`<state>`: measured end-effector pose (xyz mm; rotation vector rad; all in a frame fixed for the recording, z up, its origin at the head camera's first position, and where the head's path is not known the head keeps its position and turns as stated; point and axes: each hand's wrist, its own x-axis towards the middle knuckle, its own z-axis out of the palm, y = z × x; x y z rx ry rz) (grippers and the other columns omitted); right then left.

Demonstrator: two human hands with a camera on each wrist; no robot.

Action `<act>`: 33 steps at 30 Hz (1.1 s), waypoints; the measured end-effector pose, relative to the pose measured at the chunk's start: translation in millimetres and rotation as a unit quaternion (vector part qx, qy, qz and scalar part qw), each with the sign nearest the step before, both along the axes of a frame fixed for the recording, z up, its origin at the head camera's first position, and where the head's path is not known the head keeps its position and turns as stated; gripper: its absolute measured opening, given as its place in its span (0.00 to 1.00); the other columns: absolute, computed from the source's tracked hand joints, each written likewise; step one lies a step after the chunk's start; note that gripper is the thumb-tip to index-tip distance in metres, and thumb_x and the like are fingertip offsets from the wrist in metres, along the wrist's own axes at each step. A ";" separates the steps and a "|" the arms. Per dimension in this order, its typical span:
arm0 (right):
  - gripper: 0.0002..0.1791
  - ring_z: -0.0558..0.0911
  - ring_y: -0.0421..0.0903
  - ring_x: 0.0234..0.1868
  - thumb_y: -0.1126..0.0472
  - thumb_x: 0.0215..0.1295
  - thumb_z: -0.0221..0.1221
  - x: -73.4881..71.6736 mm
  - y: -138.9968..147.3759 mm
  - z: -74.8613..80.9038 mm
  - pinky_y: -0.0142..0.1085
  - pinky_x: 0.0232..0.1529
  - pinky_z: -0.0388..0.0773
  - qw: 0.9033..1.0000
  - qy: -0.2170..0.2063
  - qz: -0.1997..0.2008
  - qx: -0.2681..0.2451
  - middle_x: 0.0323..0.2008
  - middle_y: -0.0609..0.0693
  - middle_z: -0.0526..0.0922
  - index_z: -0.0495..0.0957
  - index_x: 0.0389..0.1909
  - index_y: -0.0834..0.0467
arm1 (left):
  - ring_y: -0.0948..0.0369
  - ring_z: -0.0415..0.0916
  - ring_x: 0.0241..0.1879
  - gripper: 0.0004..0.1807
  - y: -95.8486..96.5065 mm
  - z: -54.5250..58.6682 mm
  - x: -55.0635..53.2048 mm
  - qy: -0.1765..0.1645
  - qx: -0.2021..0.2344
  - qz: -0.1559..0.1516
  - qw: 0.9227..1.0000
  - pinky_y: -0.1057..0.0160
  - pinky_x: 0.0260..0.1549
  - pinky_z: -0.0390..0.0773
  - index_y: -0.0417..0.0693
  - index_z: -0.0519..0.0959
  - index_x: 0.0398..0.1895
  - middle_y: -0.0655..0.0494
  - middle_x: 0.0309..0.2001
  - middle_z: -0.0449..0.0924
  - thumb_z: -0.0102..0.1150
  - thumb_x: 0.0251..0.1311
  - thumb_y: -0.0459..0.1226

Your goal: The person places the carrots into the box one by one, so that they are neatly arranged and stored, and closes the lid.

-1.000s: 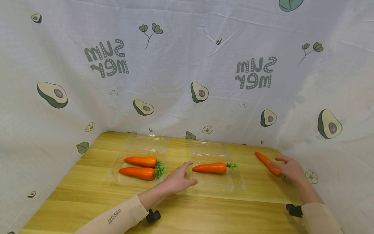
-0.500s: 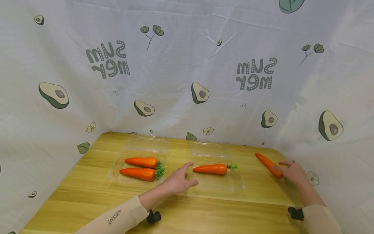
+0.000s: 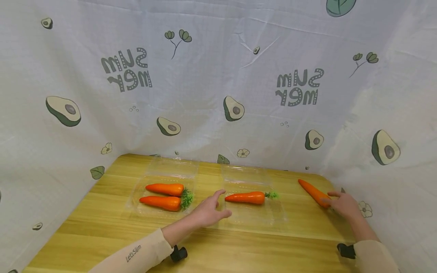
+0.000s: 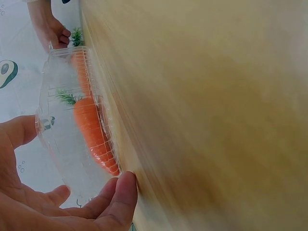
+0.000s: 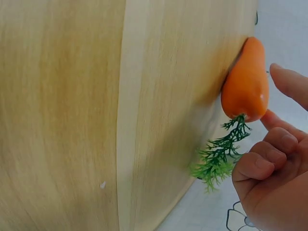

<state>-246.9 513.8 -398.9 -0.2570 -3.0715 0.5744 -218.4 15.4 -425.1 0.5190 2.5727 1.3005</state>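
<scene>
Orange tapered carrot with a feathery green top lies on the pale wooden bench, well to the right of two clear plastic hinged boxes, its tip angled away from the person. Over its thick end is the right hand, thumb and one finger apart and three fingers curled in; the thumb stands just off the carrot, and I cannot tell whether the finger behind it touches. The left hand has its thumb and fingers spread wide and holds nothing, beside the near box's left edge; contact there is unclear. In that clear plastic right-hand box rests a single orange carrot, tip toward the left hand. Further left, a clear plastic left-hand box carries two orange carrots side by side, green tops to the right. Both lids lie folded back toward a white avocado-print cloth.
</scene>
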 end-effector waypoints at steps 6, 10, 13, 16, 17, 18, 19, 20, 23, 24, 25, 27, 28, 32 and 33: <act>0.41 0.71 0.73 0.51 0.45 0.66 0.61 -1.0 0.1 -3.3 0.63 0.53 0.71 0.999 -0.032 -0.026 -0.014 0.59 0.83 0.66 0.66 0.63 0.77 | 0.46 0.76 0.57 0.44 -0.2 0.0 -0.4 -0.003 -0.001 0.003 1.000 0.40 0.51 0.77 0.57 0.58 0.78 0.39 0.60 0.76 0.66 0.61 0.52; 0.40 0.74 0.70 0.48 0.47 0.65 0.62 -1.0 0.8 -4.0 0.61 0.50 0.72 0.999 -0.027 -0.020 -0.007 0.55 0.82 0.70 0.68 0.61 0.79 | 0.46 0.76 0.57 0.44 -0.3 -0.1 -0.4 -0.002 0.002 0.002 1.000 0.40 0.51 0.77 0.57 0.58 0.78 0.39 0.60 0.76 0.66 0.61 0.52; 0.39 0.76 0.67 0.45 0.49 0.64 0.62 -0.8 2.5 -5.0 0.59 0.48 0.73 1.000 -0.023 -0.016 -0.004 0.50 0.80 0.74 0.69 0.59 0.80 | 0.46 0.76 0.57 0.44 0.0 0.5 -0.4 0.000 0.003 0.001 1.000 0.40 0.51 0.77 0.57 0.58 0.78 0.38 0.60 0.76 0.67 0.61 0.52; 0.38 0.76 0.63 0.42 0.50 0.63 0.63 -0.7 4.2 -6.2 0.56 0.45 0.74 1.000 -0.025 -0.015 -0.006 0.46 0.77 0.77 0.70 0.57 0.81 | 0.46 0.76 0.57 0.45 0.2 1.6 -0.2 0.000 0.004 0.001 1.000 0.40 0.51 0.77 0.56 0.58 0.78 0.39 0.59 0.76 0.67 0.61 0.52; 0.38 0.76 0.63 0.41 0.50 0.62 0.63 -0.7 4.7 -6.4 0.55 0.44 0.74 1.000 -0.026 -0.015 -0.007 0.45 0.77 0.77 0.70 0.57 0.81 | 0.46 0.76 0.57 0.45 0.2 1.9 0.0 -0.001 0.004 0.001 1.000 0.40 0.51 0.77 0.56 0.58 0.78 0.39 0.59 0.76 0.67 0.61 0.52; 0.37 0.76 0.62 0.41 0.50 0.62 0.63 -0.8 4.9 -6.4 0.54 0.44 0.74 0.999 -0.028 -0.016 -0.008 0.45 0.76 0.77 0.70 0.56 0.81 | 0.46 0.76 0.57 0.45 0.2 2.2 0.2 -0.001 0.004 0.001 1.000 0.40 0.51 0.77 0.56 0.58 0.78 0.39 0.59 0.76 0.67 0.61 0.51; 0.38 0.76 0.61 0.40 0.50 0.62 0.63 -0.8 5.1 -6.4 0.53 0.43 0.74 0.999 -0.029 -0.016 -0.007 0.44 0.76 0.78 0.70 0.56 0.81 | 0.46 0.76 0.57 0.45 0.2 2.6 0.4 -0.002 0.004 0.001 1.000 0.40 0.51 0.77 0.56 0.58 0.78 0.39 0.59 0.76 0.67 0.61 0.51; 0.38 0.76 0.61 0.40 0.50 0.62 0.63 -0.7 5.1 -6.4 0.53 0.43 0.74 0.999 -0.030 -0.016 -0.007 0.44 0.75 0.78 0.70 0.56 0.81 | 0.46 0.76 0.57 0.44 0.1 2.8 0.8 -0.003 0.005 0.001 1.000 0.40 0.51 0.77 0.56 0.58 0.78 0.38 0.59 0.76 0.67 0.61 0.51; 0.38 0.76 0.61 0.41 0.50 0.62 0.64 -0.4 4.5 -5.2 0.53 0.43 0.75 0.999 -0.033 -0.016 -0.006 0.44 0.75 0.78 0.70 0.55 0.82 | 0.45 0.76 0.57 0.44 -0.2 3.6 1.7 -0.006 0.006 0.001 1.000 0.40 0.52 0.76 0.56 0.58 0.78 0.38 0.60 0.76 0.67 0.62 0.51; 0.38 0.76 0.61 0.41 0.50 0.62 0.64 -0.2 4.1 -4.8 0.53 0.43 0.75 0.999 -0.034 -0.017 -0.006 0.44 0.75 0.78 0.70 0.55 0.82 | 0.45 0.76 0.57 0.44 -0.2 3.7 1.8 -0.006 0.006 0.001 1.000 0.40 0.52 0.76 0.56 0.58 0.78 0.38 0.60 0.76 0.67 0.62 0.51; 0.38 0.76 0.61 0.41 0.50 0.62 0.64 0.0 3.7 -4.5 0.53 0.43 0.75 0.999 -0.034 -0.017 -0.005 0.44 0.75 0.78 0.71 0.55 0.82 | 0.45 0.76 0.57 0.44 -0.2 4.1 1.8 -0.006 0.006 0.001 1.000 0.40 0.52 0.76 0.56 0.58 0.78 0.38 0.60 0.76 0.67 0.62 0.51; 0.37 0.77 0.60 0.40 0.50 0.61 0.64 0.1 3.1 -3.9 0.51 0.42 0.75 0.999 -0.034 -0.017 -0.005 0.43 0.74 0.79 0.71 0.54 0.82 | 0.45 0.76 0.57 0.44 -0.3 4.2 1.9 -0.005 0.006 0.000 1.000 0.40 0.52 0.76 0.55 0.58 0.78 0.38 0.60 0.76 0.67 0.62 0.51; 0.37 0.77 0.60 0.40 0.50 0.61 0.64 0.1 3.0 -3.8 0.50 0.41 0.75 0.999 -0.034 -0.016 -0.005 0.42 0.74 0.79 0.72 0.53 0.82 | 0.45 0.76 0.57 0.44 -0.4 4.1 1.9 -0.005 0.006 0.000 1.000 0.40 0.52 0.76 0.55 0.58 0.78 0.38 0.60 0.76 0.67 0.62 0.51; 0.36 0.77 0.58 0.38 0.50 0.61 0.65 0.0 3.7 -4.0 0.45 0.37 0.75 0.999 -0.033 -0.013 -0.006 0.40 0.71 0.81 0.73 0.52 0.82 | 0.46 0.76 0.57 0.44 -0.4 3.1 1.4 -0.003 0.005 0.000 1.000 0.41 0.52 0.76 0.55 0.58 0.78 0.38 0.59 0.76 0.66 0.62 0.51; 0.36 0.78 0.57 0.38 0.50 0.60 0.65 0.0 4.1 -4.2 0.44 0.37 0.75 0.999 -0.033 -0.012 -0.006 0.40 0.71 0.81 0.74 0.52 0.82 | 0.46 0.76 0.57 0.44 -0.3 2.9 1.3 -0.003 0.004 0.000 1.000 0.41 0.52 0.76 0.55 0.58 0.78 0.39 0.59 0.76 0.66 0.62 0.51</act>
